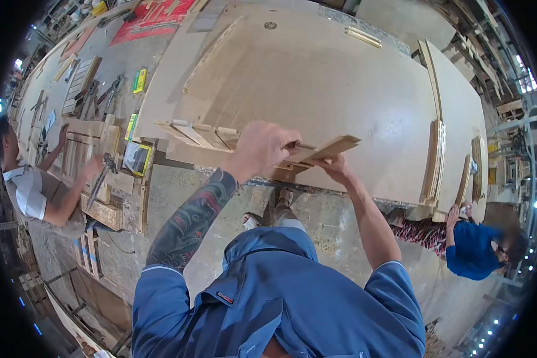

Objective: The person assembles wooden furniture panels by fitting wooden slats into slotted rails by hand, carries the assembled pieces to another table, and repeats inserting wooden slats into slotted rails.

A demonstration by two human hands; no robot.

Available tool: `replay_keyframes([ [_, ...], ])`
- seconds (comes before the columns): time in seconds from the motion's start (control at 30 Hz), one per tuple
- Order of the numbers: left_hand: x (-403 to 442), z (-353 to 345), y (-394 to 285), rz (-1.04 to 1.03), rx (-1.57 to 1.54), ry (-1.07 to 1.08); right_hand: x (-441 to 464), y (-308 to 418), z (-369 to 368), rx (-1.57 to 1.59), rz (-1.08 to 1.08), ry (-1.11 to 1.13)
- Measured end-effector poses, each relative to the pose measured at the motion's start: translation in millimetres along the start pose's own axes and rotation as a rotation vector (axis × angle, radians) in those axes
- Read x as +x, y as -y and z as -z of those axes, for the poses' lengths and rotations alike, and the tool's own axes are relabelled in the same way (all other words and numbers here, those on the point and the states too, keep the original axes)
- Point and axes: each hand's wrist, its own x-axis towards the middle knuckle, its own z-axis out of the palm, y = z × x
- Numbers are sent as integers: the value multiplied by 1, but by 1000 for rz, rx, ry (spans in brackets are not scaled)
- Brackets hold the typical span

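My left hand (261, 149) is closed above the near edge of the worktable, its fingers curled together. What they hold, if anything, I cannot make out. My right hand (335, 167) grips the underside of a pale wooden slat (335, 145), with the slat's end sticking out past the fingers. Beneath and left of my hands lies a narrow slatted wooden frame (203, 135) with short crosspieces. My left hand and forearm cover part of this frame, so where the slat meets it is hidden.
The broad plywood-topped table (316, 77) carries loose strips (363, 37) at the back and stacked slats (434, 161) at the right. On the left, a person (42, 185) holds a hammer (104, 173) over a wooden panel. Another person (477, 247) handles wood at the right.
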Motion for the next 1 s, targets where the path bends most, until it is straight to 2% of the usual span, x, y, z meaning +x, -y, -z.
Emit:
replay_keyframes([
  [0.03, 0, 1, 0, 1, 8, -2, -2, 16, 3, -178, 41, 13],
  [0.13, 1, 0, 1, -15, 9, 28, -3, 9, -7, -177, 26, -18],
  [0.17, 0, -1, 1, -20, 5, 11, -2, -3, -16, -238, 103, -78],
  [0.2, -1, -2, 0, -25, 2, -5, -5, 3, -18, -356, 74, -65],
  [0.27, 0, 0, -2, -44, -15, -3, -10, -3, -23, -253, 7, -62],
  [0.33, 4, 5, -7, -53, -19, -15, -10, 1, -22, -285, -30, -58],
  [0.4, 10, 11, -13, 35, 19, 78, -9, 8, -23, -300, -107, -22],
  [0.47, 18, 4, -23, -77, 13, 70, -8, -19, -32, -247, 51, -68],
  [0.53, 32, 6, -46, -167, 23, -46, -9, -25, -34, -255, 48, -36],
  [0.57, 32, 0, -45, -206, -2, -35, -10, -19, -35, -235, 15, -30],
  [0.63, 30, -7, -40, -74, 20, 133, -13, -15, -24, -216, -26, -31],
  [0.67, 27, -7, -42, -83, 12, 141, -14, -17, -19, -238, -28, 37],
  [0.7, 25, -1, -43, -9, 33, 165, -12, -16, -15, -254, -25, 107],
  [0.77, 26, -2, -43, 76, 47, 190, -15, 4, 21, -270, -80, 131],
  [0.83, 11, 8, -29, 28, 68, 56, -12, 38, 55, -192, -92, -38],
  [0.87, 2, 12, -24, 63, 63, 87, -8, 88, 72, -39, -104, -82],
  [0.9, 3, 13, -21, 101, 57, 107, -6, 123, 81, -23, 40, -138],
  [0.97, -5, 4, -7, 22, 73, 77, 0, 184, 79, -236, 293, -24],
  [1.0, -5, 2, -7, 36, 62, 100, 5, 202, 69, -387, 297, 86],
])
